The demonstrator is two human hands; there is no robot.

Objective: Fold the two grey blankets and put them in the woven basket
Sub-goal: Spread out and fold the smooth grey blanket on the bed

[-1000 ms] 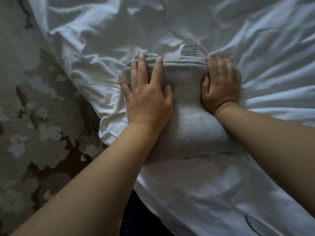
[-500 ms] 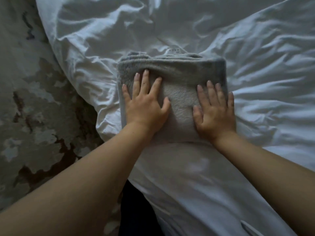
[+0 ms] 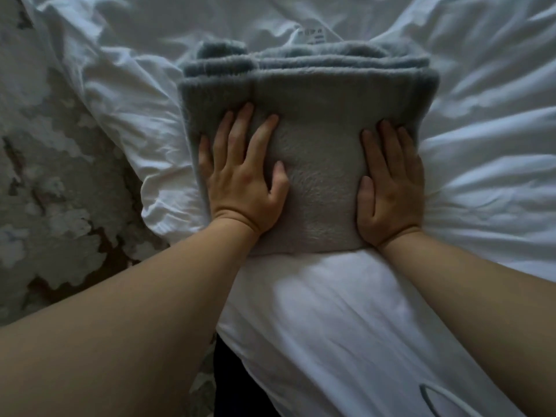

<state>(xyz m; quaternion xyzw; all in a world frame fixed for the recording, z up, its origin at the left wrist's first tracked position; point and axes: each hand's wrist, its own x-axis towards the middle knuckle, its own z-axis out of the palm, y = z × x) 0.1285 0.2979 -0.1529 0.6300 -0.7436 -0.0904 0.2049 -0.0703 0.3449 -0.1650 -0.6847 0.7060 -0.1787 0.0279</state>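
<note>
So most of the shot is the white bedding (image 3: 481,176), crumpled and creased all over, with a smoother patch at the near edge. Down the left side you get the floor (image 3: 54,182), a mottled grey and brown patterned surface, could be a rug, hard to say in this light. Two bare forearms come in from the bottom corners and angle toward the middle.

The grey blanket (image 3: 322,164) is sitting on top of the bedding, folded into a chunky, roughly square bundle, close to the left edge of the bed. At its far side you can see several fuzzy layers stacked on each other. Can't tell if that's one blanket or two in there.

Both hands are on top of it, palms down. The left hand (image 3: 243,188) lies flat on the left part with its fingers straight and spread out. The right hand (image 3: 391,194) lies flat on the right part, fingers straight and close together, its outer edge right at the blanket's side. The hands are apart, with a bare strip of grey between them, and neither one is gripping anything.

Small stuff: a white label (image 3: 313,34) pokes out behind the far edge of the bundle, print too blurry to read.
</note>
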